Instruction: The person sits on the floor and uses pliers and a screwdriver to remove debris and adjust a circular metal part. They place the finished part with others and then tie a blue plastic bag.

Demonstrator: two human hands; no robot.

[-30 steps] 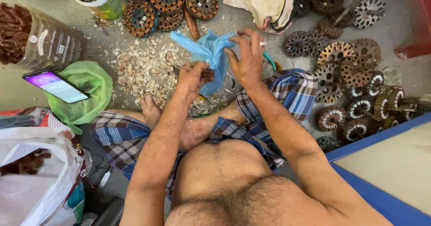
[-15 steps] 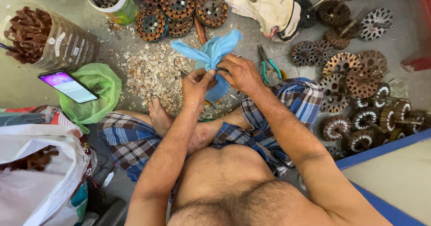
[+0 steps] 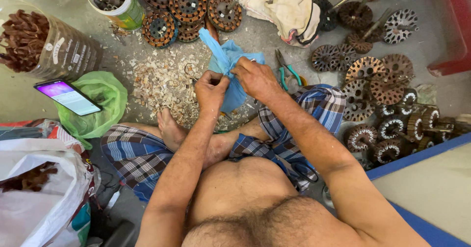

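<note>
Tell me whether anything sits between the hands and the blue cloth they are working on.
Nothing visible does. The left hand and the right hand both already grip the light blue crumpled cloth directly, above the pile of pale shavings on the floor.

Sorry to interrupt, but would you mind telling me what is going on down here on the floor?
A person sits cross-legged on the floor, both hands gripping a blue cloth held over the lap. The left hand and right hand pinch it close together. A pile of pale shavings lies in front, rusty round motor cores are scattered around, and green-handled pliers lie beside the right hand. A lit phone rests on a green bag.
</note>
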